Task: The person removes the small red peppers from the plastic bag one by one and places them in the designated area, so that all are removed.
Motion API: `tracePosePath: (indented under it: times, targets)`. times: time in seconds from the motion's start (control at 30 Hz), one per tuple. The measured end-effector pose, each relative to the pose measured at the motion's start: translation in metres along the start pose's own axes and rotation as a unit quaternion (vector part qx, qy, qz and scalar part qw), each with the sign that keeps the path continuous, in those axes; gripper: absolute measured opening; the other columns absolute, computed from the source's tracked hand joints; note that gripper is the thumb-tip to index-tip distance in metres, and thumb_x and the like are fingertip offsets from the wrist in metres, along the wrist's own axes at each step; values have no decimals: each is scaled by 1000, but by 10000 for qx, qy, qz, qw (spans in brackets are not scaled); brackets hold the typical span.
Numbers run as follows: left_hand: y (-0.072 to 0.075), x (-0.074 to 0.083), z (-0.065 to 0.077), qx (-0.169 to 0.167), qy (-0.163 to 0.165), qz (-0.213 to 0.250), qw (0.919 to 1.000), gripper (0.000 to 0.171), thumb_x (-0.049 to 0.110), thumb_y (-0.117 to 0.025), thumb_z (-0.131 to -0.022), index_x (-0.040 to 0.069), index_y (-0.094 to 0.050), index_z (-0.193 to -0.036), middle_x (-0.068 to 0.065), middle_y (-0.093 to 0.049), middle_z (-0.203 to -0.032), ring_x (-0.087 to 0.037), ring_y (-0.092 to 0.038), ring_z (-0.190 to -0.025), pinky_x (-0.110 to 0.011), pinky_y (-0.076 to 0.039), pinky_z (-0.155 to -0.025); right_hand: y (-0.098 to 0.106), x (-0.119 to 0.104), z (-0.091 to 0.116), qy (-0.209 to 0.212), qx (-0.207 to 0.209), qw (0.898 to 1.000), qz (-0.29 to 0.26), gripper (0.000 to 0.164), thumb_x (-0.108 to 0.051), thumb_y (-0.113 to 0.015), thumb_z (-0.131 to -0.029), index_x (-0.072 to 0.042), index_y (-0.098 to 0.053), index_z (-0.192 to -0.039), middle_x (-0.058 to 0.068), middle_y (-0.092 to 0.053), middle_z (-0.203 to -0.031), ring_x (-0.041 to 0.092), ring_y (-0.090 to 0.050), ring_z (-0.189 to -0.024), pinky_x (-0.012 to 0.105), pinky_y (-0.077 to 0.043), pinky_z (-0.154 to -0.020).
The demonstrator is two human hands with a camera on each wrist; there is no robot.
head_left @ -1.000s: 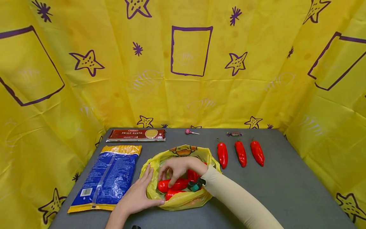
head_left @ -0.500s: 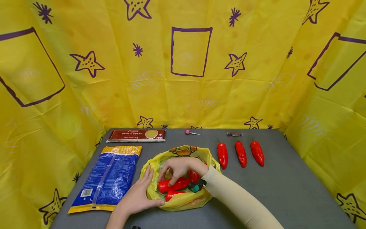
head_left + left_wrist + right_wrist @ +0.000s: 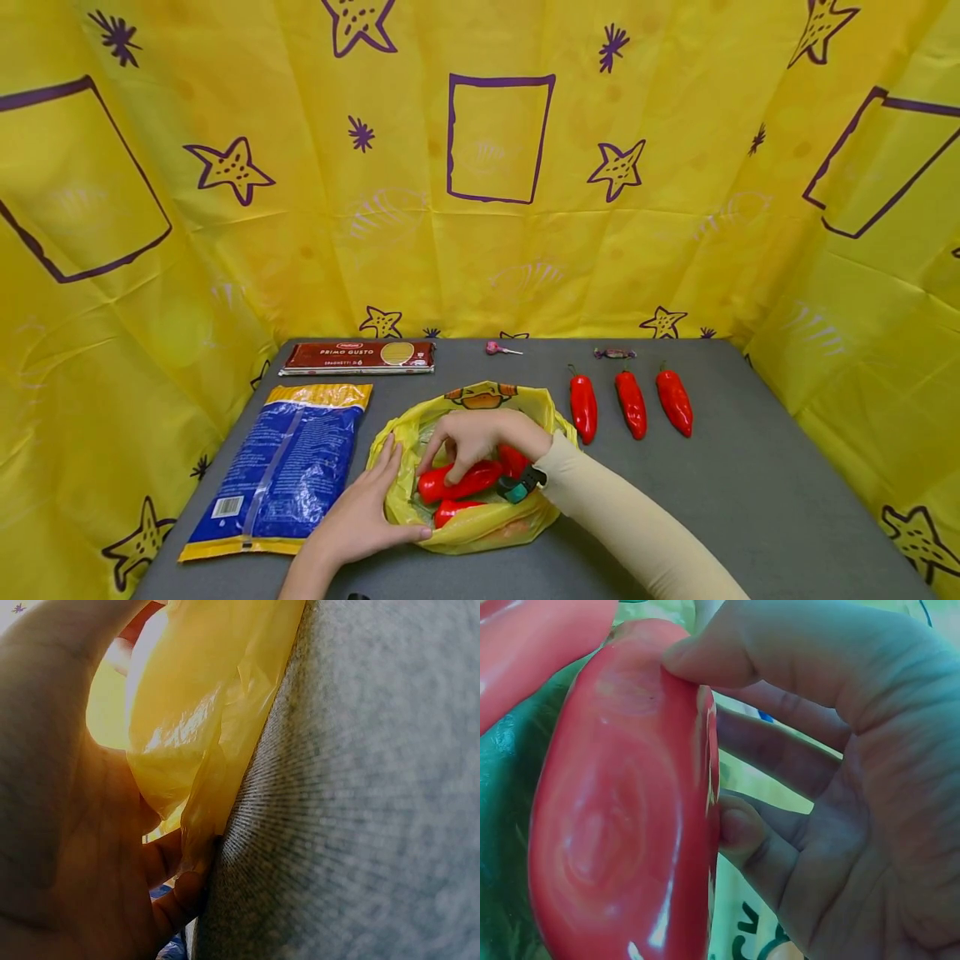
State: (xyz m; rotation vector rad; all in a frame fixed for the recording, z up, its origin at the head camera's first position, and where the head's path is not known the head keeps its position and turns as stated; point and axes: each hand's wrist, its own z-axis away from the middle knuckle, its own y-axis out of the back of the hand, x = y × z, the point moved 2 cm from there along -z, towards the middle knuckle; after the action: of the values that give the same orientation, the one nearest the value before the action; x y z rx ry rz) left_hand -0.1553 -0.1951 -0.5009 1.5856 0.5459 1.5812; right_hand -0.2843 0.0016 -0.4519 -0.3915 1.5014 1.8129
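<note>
A yellow plastic bag (image 3: 480,540) stands with its mouth spread, several red peppers inside. Reaching in from the right, my right hand (image 3: 474,435) pinches a long red pepper (image 3: 471,481) between thumb and fingers. The right wrist view shows the thumb on one side of this pepper (image 3: 619,795) and the fingertips along the other. Another red pepper (image 3: 454,510) lies just in front of it, partly behind the bag's rim. My left hand (image 3: 367,508) rests with fairly straight fingers against the bag's left side, its thumb along the front. In the left wrist view it cups the bag's wall (image 3: 195,712).
Three red peppers (image 3: 632,404) lie in a row to the right. A blue and yellow packet (image 3: 288,467) lies left of the bag, a spaghetti pack (image 3: 356,357) behind it. A lollipop (image 3: 492,347) and a wrapped candy (image 3: 615,353) lie at the table's back edge.
The pepper under my right hand has shifted slightly to the right, and the hand has moved a little with it. My left hand stays on the bag.
</note>
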Motion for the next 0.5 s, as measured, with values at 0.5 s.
tracePosePath:
  times: [0.5]
  targets:
    - [1, 2, 0, 15, 2, -57, 10000, 136, 81, -80, -72, 12, -16, -170, -9, -2, -178, -51, -27, -156, -75, -31, -118, 15, -3, 27, 89, 351, 9993, -34, 38, -7, -82, -91, -14, -79, -128, -10, -77, -114, 4, -62, -63, 21, -58, -64]
